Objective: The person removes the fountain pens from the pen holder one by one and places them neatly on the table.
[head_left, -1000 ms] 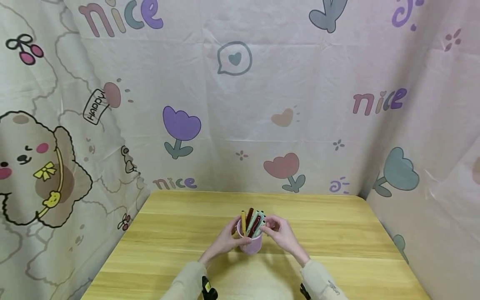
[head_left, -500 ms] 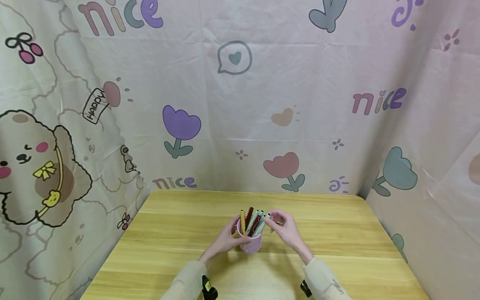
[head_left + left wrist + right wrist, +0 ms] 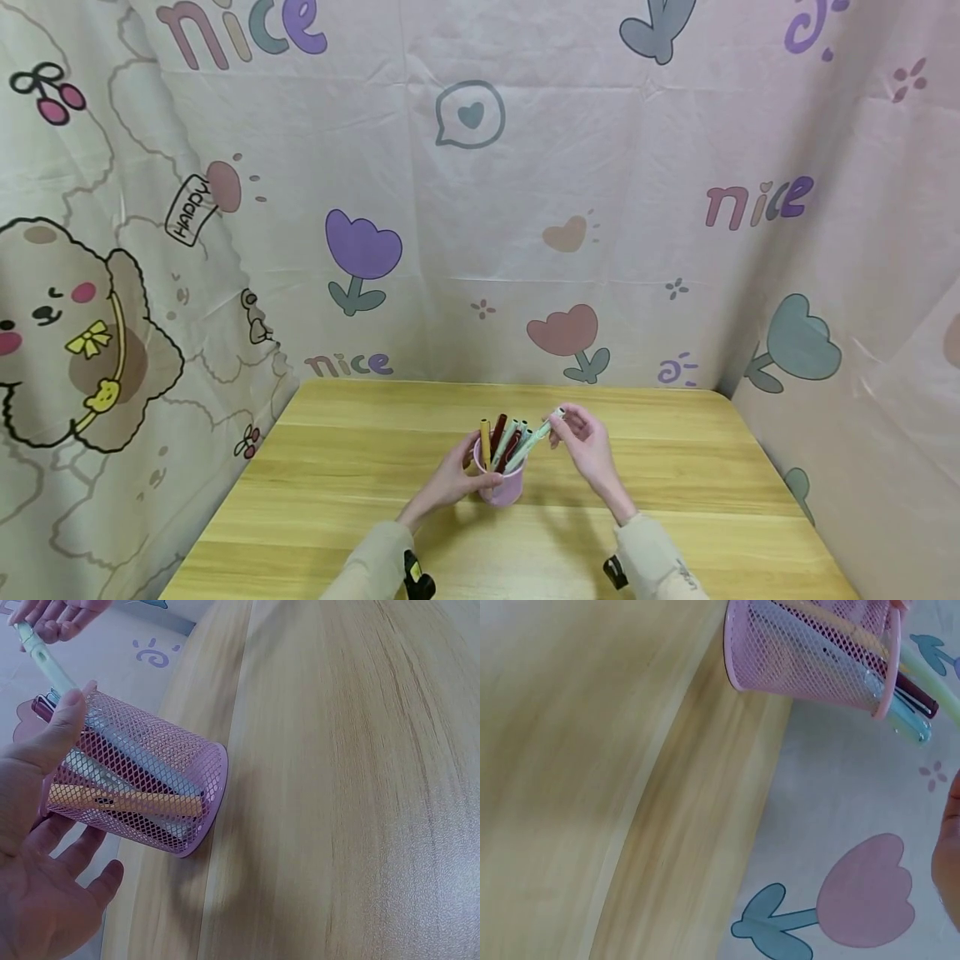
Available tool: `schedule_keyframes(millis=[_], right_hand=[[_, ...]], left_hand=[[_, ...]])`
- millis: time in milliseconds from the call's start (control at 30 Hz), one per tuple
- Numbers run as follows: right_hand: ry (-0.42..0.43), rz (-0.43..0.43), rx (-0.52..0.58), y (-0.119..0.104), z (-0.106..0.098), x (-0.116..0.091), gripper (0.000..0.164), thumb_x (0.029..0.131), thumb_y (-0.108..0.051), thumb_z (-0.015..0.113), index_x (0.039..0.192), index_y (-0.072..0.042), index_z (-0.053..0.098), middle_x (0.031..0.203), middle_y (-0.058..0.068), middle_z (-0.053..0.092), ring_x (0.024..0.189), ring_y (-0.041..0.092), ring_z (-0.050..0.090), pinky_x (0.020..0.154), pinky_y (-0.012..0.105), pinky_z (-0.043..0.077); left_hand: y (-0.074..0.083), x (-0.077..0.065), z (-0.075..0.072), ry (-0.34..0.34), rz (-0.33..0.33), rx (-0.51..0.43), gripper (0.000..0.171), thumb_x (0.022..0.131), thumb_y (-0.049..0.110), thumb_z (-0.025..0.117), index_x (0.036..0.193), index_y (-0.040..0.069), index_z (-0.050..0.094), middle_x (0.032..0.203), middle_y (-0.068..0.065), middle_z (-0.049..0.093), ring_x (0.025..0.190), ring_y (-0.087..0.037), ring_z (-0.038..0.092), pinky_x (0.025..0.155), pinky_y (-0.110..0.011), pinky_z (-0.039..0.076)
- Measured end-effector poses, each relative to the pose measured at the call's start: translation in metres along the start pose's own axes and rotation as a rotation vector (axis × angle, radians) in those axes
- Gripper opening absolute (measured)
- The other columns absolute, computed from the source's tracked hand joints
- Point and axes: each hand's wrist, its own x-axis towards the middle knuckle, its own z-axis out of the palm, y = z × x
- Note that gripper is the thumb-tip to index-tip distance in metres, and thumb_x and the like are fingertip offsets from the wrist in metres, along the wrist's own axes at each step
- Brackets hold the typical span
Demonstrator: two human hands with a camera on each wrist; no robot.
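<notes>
A pink mesh pen holder [image 3: 504, 493] stands upright on the table, with several pens in it. My left hand [image 3: 455, 477] grips it near the rim, thumb on the near side and fingers round the far side. My right hand [image 3: 591, 448], up and to the right, pinches the upper end of a pale green pen [image 3: 537, 437]. That pen slants up out of the holder, its lower end still inside the rim. Beside it stand a yellow pen [image 3: 485, 442] and a dark red pen [image 3: 498, 429]. Through the mesh in the left wrist view, an orange-yellow barrel [image 3: 142, 801] shows.
The wood-grain table [image 3: 337, 467] spreads out around the holder. Behind it hangs a pale printed cloth [image 3: 480, 217], which also covers both sides.
My right hand has moved up and to the right, drawing the pale green pen partly out of the holder. The left hand and the holder have stayed in place.
</notes>
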Motion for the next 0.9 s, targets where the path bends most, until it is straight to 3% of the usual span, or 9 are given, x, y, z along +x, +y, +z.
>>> schedule_keyframes(millis=[33,167,300,367,400,533,600,733,900], right_hand=[[-0.002,-0.011,0.013,0.001,-0.002,0.001,0.021,0.087,-0.01,0.054,0.104,0.004,0.051,0.091,0.008,0.068,0.064,0.014,0.061,0.059,0.034,0.056],[-0.015,-0.13,0.122,0.015,-0.012,0.004,0.018,0.091,-0.007,0.047,0.105,0.005,0.048,0.094,0.019,0.066,0.063,0.017,0.061,0.058,0.034,0.056],[-0.065,-0.277,0.301,0.074,-0.033,0.013,0.021,0.094,-0.006,0.039,0.113,0.001,0.046,0.099,0.02,0.066,0.068,0.016,0.062,0.062,0.028,0.055],[-0.062,-0.284,0.331,0.078,-0.037,0.014,0.023,0.095,-0.007,0.039,0.115,0.002,0.044,0.099,0.021,0.065,0.068,0.016,0.062,0.062,0.028,0.055],[-0.054,-0.277,0.33,0.076,-0.038,0.013,0.024,0.095,-0.008,0.039,0.116,0.003,0.043,0.099,0.022,0.064,0.069,0.015,0.062,0.062,0.028,0.055],[0.032,-0.138,0.234,0.018,-0.029,0.003,0.028,0.092,-0.009,0.046,0.116,0.005,0.04,0.096,0.026,0.062,0.065,0.014,0.061,0.06,0.031,0.056],[0.058,-0.069,0.21,0.008,-0.028,0.001,0.028,0.091,-0.005,0.046,0.117,0.002,0.041,0.096,0.022,0.063,0.066,0.011,0.061,0.062,0.028,0.057],[0.089,0.051,0.215,-0.001,-0.031,-0.001,0.033,0.088,0.002,0.048,0.121,0.001,0.043,0.097,0.015,0.065,0.07,0.01,0.062,0.066,0.025,0.057],[0.114,0.158,0.212,0.002,-0.036,-0.002,0.042,0.083,0.002,0.055,0.122,0.01,0.043,0.099,0.012,0.066,0.081,0.011,0.064,0.067,0.021,0.056]], left_hand=[[0.0,0.0,0.0,0.001,0.0,0.001,0.086,0.072,0.038,0.071,0.139,0.012,0.026,0.14,-0.012,0.038,0.125,-0.034,0.039,0.103,-0.056,0.031],[-0.001,0.0,0.0,0.002,-0.001,0.0,0.086,0.072,0.039,0.071,0.139,0.012,0.026,0.14,-0.012,0.038,0.125,-0.035,0.039,0.103,-0.056,0.031],[-0.001,0.001,0.0,0.003,-0.009,-0.001,0.087,0.071,0.039,0.071,0.14,0.012,0.026,0.14,-0.013,0.037,0.125,-0.036,0.039,0.103,-0.057,0.03],[-0.001,0.001,0.0,0.002,-0.016,-0.003,0.088,0.071,0.04,0.071,0.14,0.012,0.025,0.14,-0.013,0.037,0.125,-0.036,0.039,0.103,-0.057,0.03],[-0.001,0.001,0.0,0.001,-0.022,-0.004,0.088,0.071,0.04,0.072,0.14,0.012,0.025,0.14,-0.013,0.036,0.126,-0.036,0.038,0.103,-0.057,0.03],[0.0,0.0,0.0,-0.003,-0.038,-0.009,0.089,0.07,0.041,0.072,0.14,0.011,0.024,0.141,-0.014,0.035,0.126,-0.037,0.037,0.104,-0.057,0.029],[0.001,0.0,0.0,-0.003,-0.042,-0.011,0.089,0.07,0.041,0.072,0.14,0.011,0.024,0.142,-0.014,0.034,0.126,-0.037,0.037,0.104,-0.057,0.029],[0.002,-0.001,-0.001,-0.004,-0.041,-0.007,0.089,0.07,0.04,0.072,0.14,0.012,0.025,0.142,-0.014,0.034,0.127,-0.036,0.037,0.104,-0.057,0.029],[0.002,-0.001,-0.001,-0.004,-0.032,-0.001,0.088,0.071,0.04,0.072,0.14,0.013,0.025,0.142,-0.013,0.034,0.127,-0.036,0.036,0.104,-0.056,0.029]])
